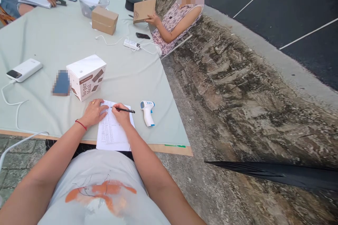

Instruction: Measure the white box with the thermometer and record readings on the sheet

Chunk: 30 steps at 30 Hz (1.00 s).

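My right hand [121, 113] grips a black pen [128, 110], its tip over the upper part of some white paper sheets [114, 144] covered with rows of writing. My left hand [93, 113] lies flat with fingers spread on the left edge of the paper; a red cord is round that wrist. Just beyond the left hand stands a white box [87, 77] with brown print reading "Super Meal". To the right of the paper lies a white and blue infrared thermometer [148, 112].
A white power bank [25, 69] with a cable lies at left, near a blurred blue item [61, 83]. Farther back are a cardboard box [105, 20], a plastic basket [92, 8], a power strip [131, 44] and a phone [143, 36]. Several people sit around; one holds a brown box [144, 10].
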### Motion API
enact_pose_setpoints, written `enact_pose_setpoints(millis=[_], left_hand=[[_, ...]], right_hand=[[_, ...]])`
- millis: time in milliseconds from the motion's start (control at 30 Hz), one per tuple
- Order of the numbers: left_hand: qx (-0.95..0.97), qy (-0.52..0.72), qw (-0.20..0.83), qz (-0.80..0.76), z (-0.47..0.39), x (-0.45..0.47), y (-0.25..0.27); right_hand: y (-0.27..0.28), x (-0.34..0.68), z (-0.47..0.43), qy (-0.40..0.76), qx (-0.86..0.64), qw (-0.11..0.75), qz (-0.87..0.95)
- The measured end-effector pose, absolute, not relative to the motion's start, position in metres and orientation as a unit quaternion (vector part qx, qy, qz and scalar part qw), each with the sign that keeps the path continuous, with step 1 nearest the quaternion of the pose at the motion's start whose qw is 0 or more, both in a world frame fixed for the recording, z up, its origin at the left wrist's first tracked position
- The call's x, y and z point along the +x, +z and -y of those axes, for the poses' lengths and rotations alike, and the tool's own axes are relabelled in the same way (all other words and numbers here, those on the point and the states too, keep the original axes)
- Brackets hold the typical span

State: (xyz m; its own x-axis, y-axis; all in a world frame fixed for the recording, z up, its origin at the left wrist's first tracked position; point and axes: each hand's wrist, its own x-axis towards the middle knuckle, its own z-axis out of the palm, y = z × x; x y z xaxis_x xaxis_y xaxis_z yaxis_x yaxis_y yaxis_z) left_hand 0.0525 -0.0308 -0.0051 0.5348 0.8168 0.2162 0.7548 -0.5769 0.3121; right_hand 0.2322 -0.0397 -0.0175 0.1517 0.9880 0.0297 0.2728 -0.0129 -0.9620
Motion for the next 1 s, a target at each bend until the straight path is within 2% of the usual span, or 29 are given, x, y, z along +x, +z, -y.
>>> enact_pose_setpoints(millis=[1000], left_hand=[[0.869, 0.177, 0.102, -0.451, 0.0305, 0.0515, -0.0036]], right_hand=[[-0.0145, 0.2314, 0.0405, 0.376, -0.608, 0.468, 0.519]])
